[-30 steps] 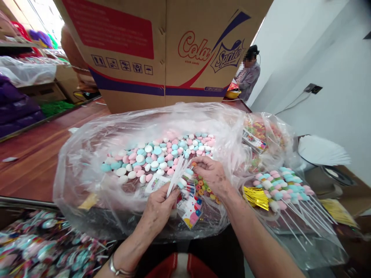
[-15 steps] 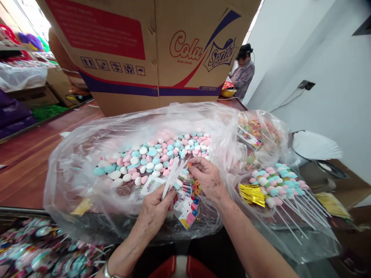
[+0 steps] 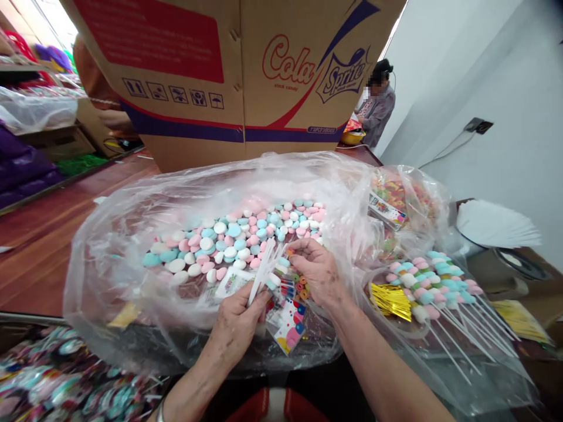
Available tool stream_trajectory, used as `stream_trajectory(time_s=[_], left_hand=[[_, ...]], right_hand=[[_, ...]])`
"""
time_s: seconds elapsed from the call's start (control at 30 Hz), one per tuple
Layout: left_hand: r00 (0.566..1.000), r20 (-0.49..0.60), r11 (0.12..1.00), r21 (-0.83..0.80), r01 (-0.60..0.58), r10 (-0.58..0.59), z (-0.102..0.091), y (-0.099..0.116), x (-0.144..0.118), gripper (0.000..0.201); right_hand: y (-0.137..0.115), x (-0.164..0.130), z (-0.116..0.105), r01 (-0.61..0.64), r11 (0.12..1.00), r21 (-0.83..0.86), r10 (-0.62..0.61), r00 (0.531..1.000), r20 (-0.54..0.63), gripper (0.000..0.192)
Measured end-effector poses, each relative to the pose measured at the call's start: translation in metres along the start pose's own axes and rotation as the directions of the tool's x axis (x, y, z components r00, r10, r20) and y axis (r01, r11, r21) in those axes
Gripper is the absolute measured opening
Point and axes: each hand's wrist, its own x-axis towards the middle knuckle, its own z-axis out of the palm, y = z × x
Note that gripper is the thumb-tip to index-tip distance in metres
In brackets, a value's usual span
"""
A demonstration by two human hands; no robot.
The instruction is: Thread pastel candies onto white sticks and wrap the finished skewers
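Observation:
My left hand [image 3: 240,322] is closed around a bunch of white lollipop sticks [image 3: 264,266], whose tips point up and away from me. Just right of the tips, my right hand [image 3: 317,272] pinches a small orange gummy ring [image 3: 290,253]. Under my hands lie more gummy rings [image 3: 301,288] and a printed packet with coloured dots [image 3: 288,328]. Pink, blue and white marshmallow candies [image 3: 229,243] are spread behind them, inside a large clear plastic bag [image 3: 101,246] that lies opened out on the table.
Finished-looking marshmallow skewers [image 3: 435,281] lie at right beside gold twist ties [image 3: 391,302]. A bag of gummy rings [image 3: 404,193] stands behind them. A tall cardboard box [image 3: 197,129] blocks the back. A person [image 3: 379,108] works beyond it. Many wrapped candies [image 3: 65,375] fill the lower left.
The camera view has shifted slightly, so the skewers and wall appear farther right. Both hands keep nearly the same pose, with the sticks and the gummy ring still held.

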Motion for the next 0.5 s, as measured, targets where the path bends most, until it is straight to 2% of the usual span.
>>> stream_trajectory(time_s=[0.2,0.3,0.4,0.5], left_hand=[[1.000,0.003,1.000,-0.001,0.001,-0.001,-0.001,-0.004,0.000,0.033],[0.999,0.029,0.999,-0.024,-0.024,0.024,-0.003,-0.005,-0.001,0.033],[0.998,0.054,0.998,-0.038,-0.043,0.045,-0.003,-0.003,-0.002,0.034],[0.996,0.073,0.997,-0.064,-0.043,0.048,-0.003,0.000,-0.003,0.032]], right_hand=[[0.001,-0.009,-0.013,0.144,0.962,-0.230,-0.126,0.988,0.092,0.018],[-0.004,-0.010,-0.020,0.121,0.971,-0.205,-0.097,0.988,0.123,0.014],[-0.010,-0.010,-0.023,0.069,0.985,-0.156,-0.037,0.978,0.205,0.010],[-0.015,-0.009,-0.022,0.086,0.977,-0.193,-0.033,0.965,0.261,0.012]])
